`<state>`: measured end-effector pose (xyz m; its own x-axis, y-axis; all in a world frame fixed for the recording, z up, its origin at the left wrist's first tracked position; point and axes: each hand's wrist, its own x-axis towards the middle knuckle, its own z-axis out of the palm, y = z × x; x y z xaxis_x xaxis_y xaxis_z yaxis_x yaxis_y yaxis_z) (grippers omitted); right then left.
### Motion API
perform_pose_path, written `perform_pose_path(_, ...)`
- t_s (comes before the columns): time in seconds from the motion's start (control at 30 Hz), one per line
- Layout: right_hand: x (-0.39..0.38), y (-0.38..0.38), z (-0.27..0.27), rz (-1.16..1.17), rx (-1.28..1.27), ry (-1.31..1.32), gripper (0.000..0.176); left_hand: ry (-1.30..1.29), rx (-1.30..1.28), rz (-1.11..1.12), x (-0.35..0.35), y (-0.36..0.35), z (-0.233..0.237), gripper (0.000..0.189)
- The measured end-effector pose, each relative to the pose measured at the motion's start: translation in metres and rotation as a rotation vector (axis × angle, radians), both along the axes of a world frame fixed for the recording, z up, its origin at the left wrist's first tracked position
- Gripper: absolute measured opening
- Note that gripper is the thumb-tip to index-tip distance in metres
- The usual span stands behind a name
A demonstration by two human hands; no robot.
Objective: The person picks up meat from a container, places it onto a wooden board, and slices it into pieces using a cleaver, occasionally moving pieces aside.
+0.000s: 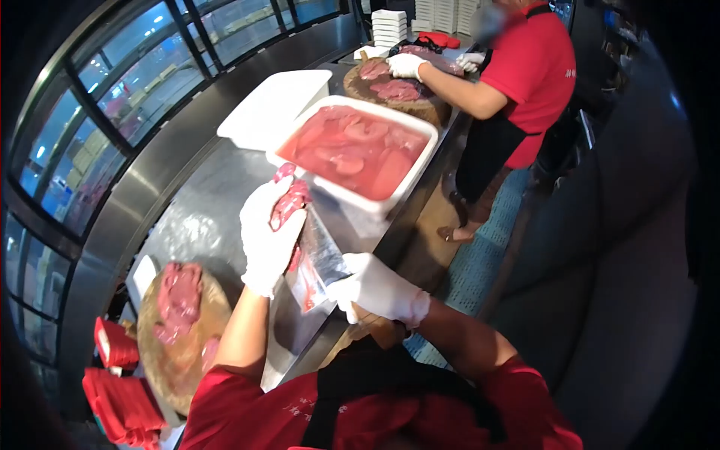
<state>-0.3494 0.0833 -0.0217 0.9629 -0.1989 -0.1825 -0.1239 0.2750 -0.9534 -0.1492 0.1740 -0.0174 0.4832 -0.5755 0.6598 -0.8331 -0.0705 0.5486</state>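
Note:
My left hand (266,238), in a white glove, is closed around a piece of raw red meat (291,204) held above the steel counter. A broad-bladed cleaver (319,251) is gripped in my right hand (381,291), also gloved in white; part of its wooden handle shows below the fist. The blade points up and left, its tip right beside the meat. Just beyond, a white tub (386,206) holds pieces of meat in reddish liquid. To my left, a round wooden chopping block (169,367) bears more raw meat (180,296).
A white lid-like tray (274,109) lies behind the tub. Red cloth-like items (124,397) sit beside the near block. A co-worker (529,82) in a red shirt handles meat at another round block (360,88). White stacked containers (388,28) stand at the back. Windows line the left.

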Motion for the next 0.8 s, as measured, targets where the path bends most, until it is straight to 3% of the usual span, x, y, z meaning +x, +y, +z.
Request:
perform_pose_path(0.13,0.013,-0.100,0.041,-0.162,-0.114,0.038,0.014,-0.024,-0.068,-0.132,0.025,-0.131,0.008,0.054)
perform_pose_path(0.17,0.019,-0.128,0.039,-0.162,-0.152,0.099,0.026,-0.042,-0.025,-0.142,0.033,-0.162,0.008,0.054)
perform_pose_path(0.3,0.040,-0.219,0.063,-0.256,-0.008,0.032,0.008,-0.118,0.057,-0.168,0.055,-0.279,0.035,0.052)
perform_pose_path(0.47,0.083,-0.315,0.090,-0.367,-0.063,0.017,0.010,-0.129,0.159,-0.269,0.092,-0.400,0.087,0.049)
perform_pose_path(0.5,0.094,-0.333,0.100,-0.375,-0.081,0.062,0.017,-0.139,0.161,-0.262,0.102,-0.425,0.096,0.051)
perform_pose_path(0.6,0.121,-0.394,0.107,-0.349,-0.200,-0.249,0.016,-0.282,0.155,-0.188,0.126,-0.493,0.121,0.058)
perform_pose_path(0.63,0.128,-0.415,0.108,-0.337,-0.206,-0.244,0.016,-0.204,0.217,-0.211,0.132,-0.515,0.131,0.060)
perform_pose_path(0.8,0.167,-0.531,0.116,-0.243,0.204,-0.297,0.021,-0.217,0.414,-0.111,0.142,-0.631,0.171,0.053)
